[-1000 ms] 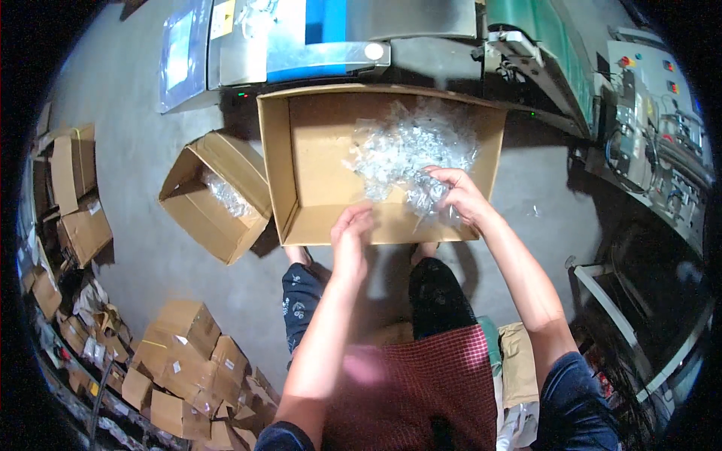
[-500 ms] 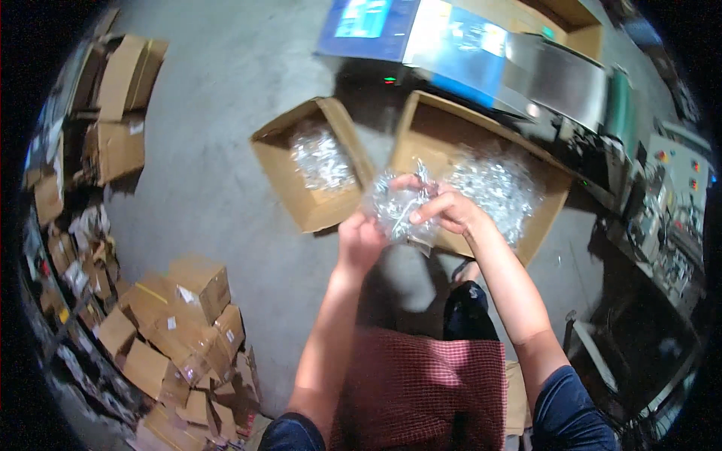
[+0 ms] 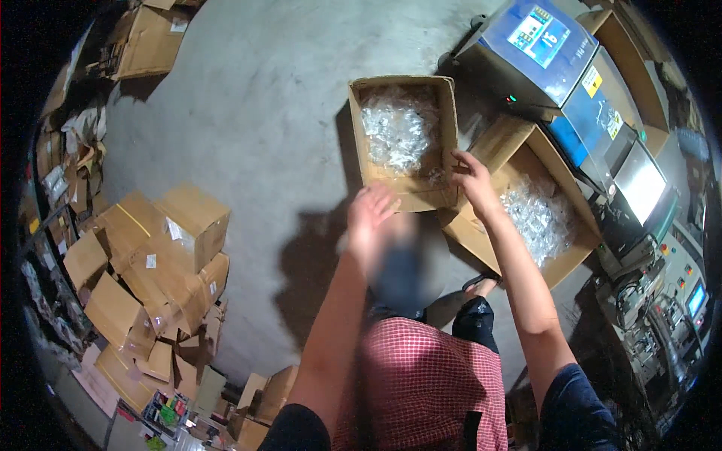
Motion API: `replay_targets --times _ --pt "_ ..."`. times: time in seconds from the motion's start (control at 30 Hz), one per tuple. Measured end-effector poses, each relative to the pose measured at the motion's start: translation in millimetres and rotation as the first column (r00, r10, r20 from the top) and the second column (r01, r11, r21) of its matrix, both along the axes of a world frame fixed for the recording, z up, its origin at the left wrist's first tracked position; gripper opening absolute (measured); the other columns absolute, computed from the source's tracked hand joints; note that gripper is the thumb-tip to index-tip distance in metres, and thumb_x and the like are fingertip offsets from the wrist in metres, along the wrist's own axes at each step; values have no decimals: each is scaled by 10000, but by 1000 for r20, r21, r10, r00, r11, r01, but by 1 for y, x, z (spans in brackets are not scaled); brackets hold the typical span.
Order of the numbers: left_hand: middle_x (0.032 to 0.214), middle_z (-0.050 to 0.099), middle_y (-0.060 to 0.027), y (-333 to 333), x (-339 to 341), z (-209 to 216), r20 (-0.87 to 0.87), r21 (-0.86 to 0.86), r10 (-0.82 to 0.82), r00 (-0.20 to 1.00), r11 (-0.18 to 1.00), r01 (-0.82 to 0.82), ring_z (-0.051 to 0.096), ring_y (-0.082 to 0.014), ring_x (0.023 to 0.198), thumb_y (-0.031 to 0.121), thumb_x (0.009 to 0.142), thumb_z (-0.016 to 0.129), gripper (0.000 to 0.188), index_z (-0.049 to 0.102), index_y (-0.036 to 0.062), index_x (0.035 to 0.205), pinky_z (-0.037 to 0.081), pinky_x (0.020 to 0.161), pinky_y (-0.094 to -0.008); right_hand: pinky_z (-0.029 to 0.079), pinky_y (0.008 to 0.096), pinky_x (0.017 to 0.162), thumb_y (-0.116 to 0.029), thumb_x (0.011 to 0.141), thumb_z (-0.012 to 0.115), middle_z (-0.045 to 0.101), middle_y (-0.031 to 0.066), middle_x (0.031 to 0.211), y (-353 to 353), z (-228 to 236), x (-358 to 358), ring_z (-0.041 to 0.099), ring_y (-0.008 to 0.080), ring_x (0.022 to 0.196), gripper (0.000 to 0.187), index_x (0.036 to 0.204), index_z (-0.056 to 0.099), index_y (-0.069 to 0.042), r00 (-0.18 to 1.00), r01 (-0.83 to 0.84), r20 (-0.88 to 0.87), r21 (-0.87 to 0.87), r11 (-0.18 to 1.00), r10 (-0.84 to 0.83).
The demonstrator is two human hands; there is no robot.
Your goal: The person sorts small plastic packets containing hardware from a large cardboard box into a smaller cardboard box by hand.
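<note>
Both my hands are on a small open cardboard box (image 3: 426,201). My left hand (image 3: 371,213) curls its fingers over the near rim at the left corner. On the right side wall, my right hand (image 3: 472,180) grips near the close corner, its thumb side hidden. Inside the box lies a heap of clear, shiny plastic packets (image 3: 400,128). A dark shadow shows beside and below the box, so it seems raised off the floor. Its right side is close to a larger cardboard box (image 3: 492,144), which holds more clear packets (image 3: 538,222).
A blue and grey machine (image 3: 538,52) with a lit screen stands at the far right. Machinery with buttons (image 3: 669,282) lines the right edge. Flattened and open cartons (image 3: 150,259) pile up at the left. A red checked cloth (image 3: 429,376) covers my lap.
The clear plastic bag that was between my hands is gone from them. Both hands now hold the small box, which has turned and shifted toward the larger box. My view has swung left.
</note>
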State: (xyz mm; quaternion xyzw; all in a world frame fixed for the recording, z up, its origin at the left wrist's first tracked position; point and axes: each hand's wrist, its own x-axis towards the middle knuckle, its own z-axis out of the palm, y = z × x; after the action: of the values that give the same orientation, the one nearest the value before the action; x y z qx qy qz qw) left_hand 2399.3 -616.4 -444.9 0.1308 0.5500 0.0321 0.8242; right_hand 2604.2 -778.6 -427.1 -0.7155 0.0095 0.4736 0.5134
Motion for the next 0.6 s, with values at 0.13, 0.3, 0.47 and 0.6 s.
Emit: replay_targets --times 0.13,0.3,0.47,0.6 --pt "1272 482 -194 -75 -28 10 -53 40 -202 978 978 204 452 -322 1210 250 989 443 424 400 -12 1320 449 960 -460 492 288 900 83 793 533 647 86 1109 -71 -1 -16 637 181 987 408 1192 591 19 979 156 141 -46 987 -148" --pt "1143 508 -162 -164 -15 31 -298 368 -817 493 378 850 481 -297 1074 219 963 468 325 459 11 1213 455 871 -437 408 426 1067 -64 731 740 367 242 1461 -229 -30 -27 422 379 1320 720 1384 445 -127 733 -193 433 -608 770 525" --pt "1013 534 -130 -234 -9 22 -654 482 -753 -67 -483 731 511 -273 938 188 937 494 229 517 34 1105 461 782 -414 302 667 1067 -296 538 917 -144 162 1597 -341 -50 -11 47 538 1420 1286 1537 110 -368 721 -529 -274 -811 250 637" --pt "910 554 -105 -262 5 -1 -839 406 -531 -120 -757 511 534 -253 829 164 916 515 160 564 53 1020 466 711 -396 295 772 983 -254 609 870 -148 85 1612 -419 -93 -27 -9 485 1451 1137 1516 201 -408 773 -526 -314 -802 282 551"
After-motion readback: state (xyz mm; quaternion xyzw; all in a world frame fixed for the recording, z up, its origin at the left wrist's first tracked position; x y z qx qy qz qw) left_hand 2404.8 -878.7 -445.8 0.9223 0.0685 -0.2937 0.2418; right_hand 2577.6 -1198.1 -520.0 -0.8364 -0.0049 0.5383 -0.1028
